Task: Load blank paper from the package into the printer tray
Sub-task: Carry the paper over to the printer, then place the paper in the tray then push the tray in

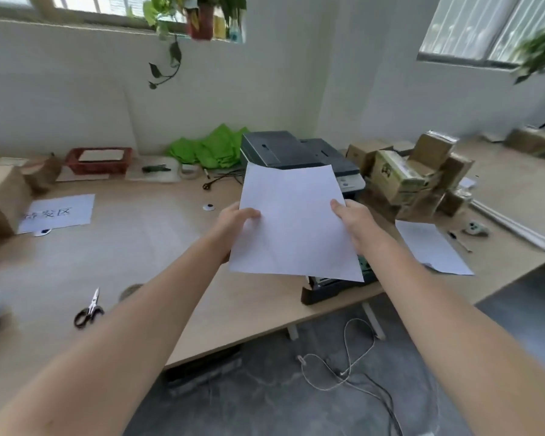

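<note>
I hold a stack of blank white paper (293, 221) in the air in front of the dark grey printer (290, 152). My left hand (236, 221) grips its left edge and my right hand (353, 218) grips its right edge, thumbs on top. Below the paper, the printer's black tray (324, 289) sticks out at the table's front edge, mostly hidden by the sheets. I cannot pick out the paper package for certain.
Scissors (88, 309) lie at the near left of the wooden table (145, 247). A printed sheet (57, 212) lies left, a loose white sheet (431, 247) right. Cardboard boxes (416, 174) stand beside the printer. A red basket (99, 158) and green bags (211, 146) sit at the back. Cables (343, 366) trail on the floor.
</note>
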